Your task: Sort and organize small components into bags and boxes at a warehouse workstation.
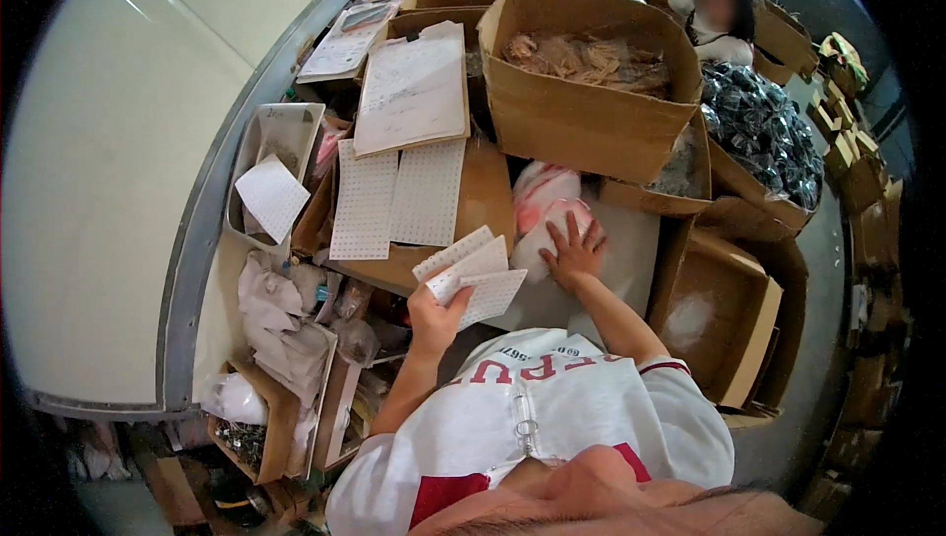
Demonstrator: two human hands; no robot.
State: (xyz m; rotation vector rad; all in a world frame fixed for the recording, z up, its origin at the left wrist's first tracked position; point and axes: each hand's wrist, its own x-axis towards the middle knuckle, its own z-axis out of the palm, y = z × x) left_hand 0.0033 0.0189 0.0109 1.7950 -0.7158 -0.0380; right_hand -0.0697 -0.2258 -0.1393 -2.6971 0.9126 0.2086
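Observation:
Several white printed sticker sheets are fanned out in my left hand, with the thumb pressed on top of them. My right hand lies with spread fingers on a clear plastic bag with white and pink contents. That bag rests on a pale table surface, below a large cardboard box. Two more printed sheets lie flat on cardboard to the far left of my left hand. Beyond them sits a clipboard with paper.
A big cardboard box holds brown wrapped items. Black wrapped goods are heaped at the far right, near another person. At my right stands an open carton. A white bin and crumpled cloth are at left.

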